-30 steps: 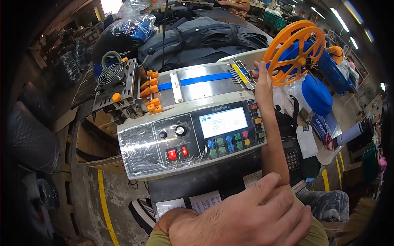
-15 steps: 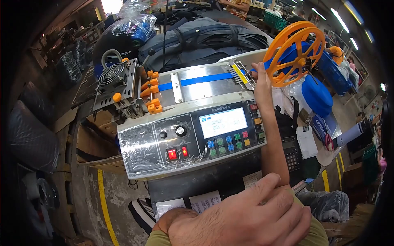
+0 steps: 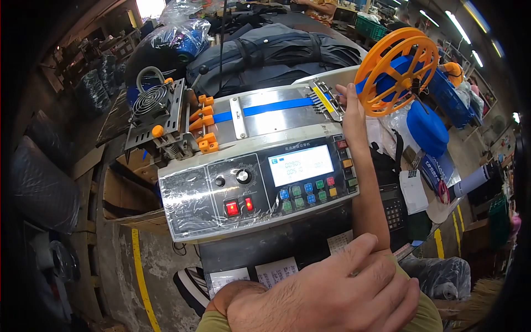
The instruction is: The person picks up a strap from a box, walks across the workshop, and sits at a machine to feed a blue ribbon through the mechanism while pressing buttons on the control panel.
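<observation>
Right hand: reaches to the far right end of the cutting machine, fingers straight and close together at the blue tape; the small view leaves a pinch unclear.
Left hand: lies flat and loosely spread, thumb raised, on the olive sleeve at the right elbow.
Blue tape: runs flat across the machine's steel top, from the orange clips through the comb guide towards the orange reel.
Front panel: lit screen, glowing red switch.
Beside the forearm: a calculator.
</observation>
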{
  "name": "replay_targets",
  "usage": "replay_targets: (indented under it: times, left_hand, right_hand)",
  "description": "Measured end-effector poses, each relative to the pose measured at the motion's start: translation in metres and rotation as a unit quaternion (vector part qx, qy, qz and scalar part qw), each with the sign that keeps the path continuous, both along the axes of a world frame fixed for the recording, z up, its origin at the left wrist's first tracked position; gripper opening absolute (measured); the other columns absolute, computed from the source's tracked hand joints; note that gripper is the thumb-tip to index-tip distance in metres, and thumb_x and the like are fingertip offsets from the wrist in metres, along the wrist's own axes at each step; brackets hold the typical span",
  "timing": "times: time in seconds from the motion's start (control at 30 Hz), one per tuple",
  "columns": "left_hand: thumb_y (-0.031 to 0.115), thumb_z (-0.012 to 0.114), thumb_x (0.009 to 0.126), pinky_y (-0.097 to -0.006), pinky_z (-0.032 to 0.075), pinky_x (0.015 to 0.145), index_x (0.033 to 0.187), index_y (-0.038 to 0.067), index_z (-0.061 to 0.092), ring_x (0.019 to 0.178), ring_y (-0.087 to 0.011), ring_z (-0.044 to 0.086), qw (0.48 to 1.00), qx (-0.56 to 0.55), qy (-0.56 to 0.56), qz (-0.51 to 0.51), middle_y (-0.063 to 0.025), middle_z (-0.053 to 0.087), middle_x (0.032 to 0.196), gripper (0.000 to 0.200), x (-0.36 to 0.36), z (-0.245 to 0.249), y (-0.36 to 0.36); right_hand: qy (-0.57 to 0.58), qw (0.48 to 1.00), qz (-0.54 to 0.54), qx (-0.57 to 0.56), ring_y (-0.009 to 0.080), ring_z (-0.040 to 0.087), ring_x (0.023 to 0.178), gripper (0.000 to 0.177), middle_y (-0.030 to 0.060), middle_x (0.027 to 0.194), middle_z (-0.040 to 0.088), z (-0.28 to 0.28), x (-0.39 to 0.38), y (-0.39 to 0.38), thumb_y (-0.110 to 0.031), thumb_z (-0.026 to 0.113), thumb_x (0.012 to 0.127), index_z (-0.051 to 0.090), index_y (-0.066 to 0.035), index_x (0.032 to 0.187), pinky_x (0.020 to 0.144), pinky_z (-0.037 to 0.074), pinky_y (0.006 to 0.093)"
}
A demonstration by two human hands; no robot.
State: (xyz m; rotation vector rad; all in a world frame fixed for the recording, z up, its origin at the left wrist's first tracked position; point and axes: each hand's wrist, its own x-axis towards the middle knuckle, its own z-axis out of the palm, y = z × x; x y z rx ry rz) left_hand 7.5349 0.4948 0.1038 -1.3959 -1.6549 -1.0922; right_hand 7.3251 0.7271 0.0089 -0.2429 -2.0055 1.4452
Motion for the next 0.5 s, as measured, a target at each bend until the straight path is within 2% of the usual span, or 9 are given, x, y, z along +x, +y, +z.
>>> replay_targets:
  times: [0.27,0.37,0.43,0.5]
  left_hand:
    - [0.013,0.069,0.074,-0.0339,0.054,0.086,0.080,0.012,0.066,0.077,-0.0132,0.058,1.000,0.016,0.006,0.010,0.0019,0.058,0.077,0.007,0.000,-0.003,0.002]
    - [0.013,0.069,0.074,-0.0338,0.054,0.086,0.080,0.012,0.066,0.077,-0.0132,0.058,1.000,-0.012,-0.004,0.001,0.0019,0.058,0.077,0.007,-0.004,0.006,-0.009]
    - [0.016,0.067,0.083,-0.0382,0.051,0.089,0.106,0.002,0.070,0.086,-0.0213,0.065,0.980,-0.164,-0.012,-0.111,-0.0054,0.065,0.084,0.027,-0.013,0.016,-0.024]
    - [0.016,0.067,0.083,-0.0381,0.050,0.089,0.106,0.001,0.070,0.086,-0.0212,0.065,0.980,-0.163,-0.014,-0.112,-0.0053,0.065,0.084,0.027,-0.013,0.017,-0.024]
  right_hand:
    - [-0.003,1.000,0.009,0.001,0.0320,0.058,0.129,0.084,0.0231,0.137,0.064,0.001,0.000,0.000,-0.066,0.030,0.107,0.063,0.006,0.136,0.114,0.037,0.0393]
    - [-0.003,1.000,0.017,-0.010,0.0318,0.058,0.128,0.083,0.0233,0.135,0.065,0.001,0.000,-0.001,-0.064,0.031,0.108,0.063,0.007,0.136,0.114,0.038,0.0381]
    - [0.009,0.999,0.023,-0.022,0.0318,0.058,0.128,0.082,0.0240,0.134,0.065,0.001,0.000,-0.001,-0.063,0.032,0.108,0.062,0.009,0.135,0.113,0.038,0.0370]
    - [0.010,0.999,0.024,-0.023,0.0318,0.058,0.128,0.083,0.0242,0.134,0.065,-0.001,-0.002,0.000,-0.063,0.033,0.108,0.062,0.009,0.135,0.113,0.038,0.0368]
